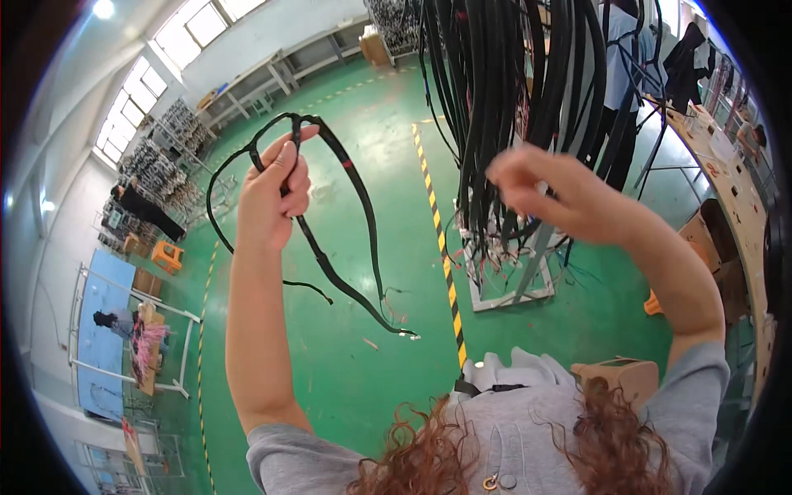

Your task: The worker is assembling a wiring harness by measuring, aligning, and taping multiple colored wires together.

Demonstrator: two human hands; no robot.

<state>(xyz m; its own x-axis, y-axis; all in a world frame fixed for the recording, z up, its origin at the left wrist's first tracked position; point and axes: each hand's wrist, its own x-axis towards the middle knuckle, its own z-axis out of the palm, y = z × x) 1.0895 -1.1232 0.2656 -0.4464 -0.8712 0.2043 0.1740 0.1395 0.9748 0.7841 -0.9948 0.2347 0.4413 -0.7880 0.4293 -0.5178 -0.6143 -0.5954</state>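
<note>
My raised left hand is closed around a black taped wire harness. The harness loops over the top of the fist, and its branches hang down on both sides. One thick branch carries a small red mark, and the lower ends show white connectors and thin loose wires. On the right, my right hand is in front of a large hanging bundle of black wire harnesses. Its fingers look bent but are blurred, and I cannot tell whether they touch a strand.
A white metal stand is below the hanging bundle. Yellow-black floor tape runs beside it. At right are a long curved workbench and a cardboard box. People work at left and behind the bundle. An orange stool stands farther left.
</note>
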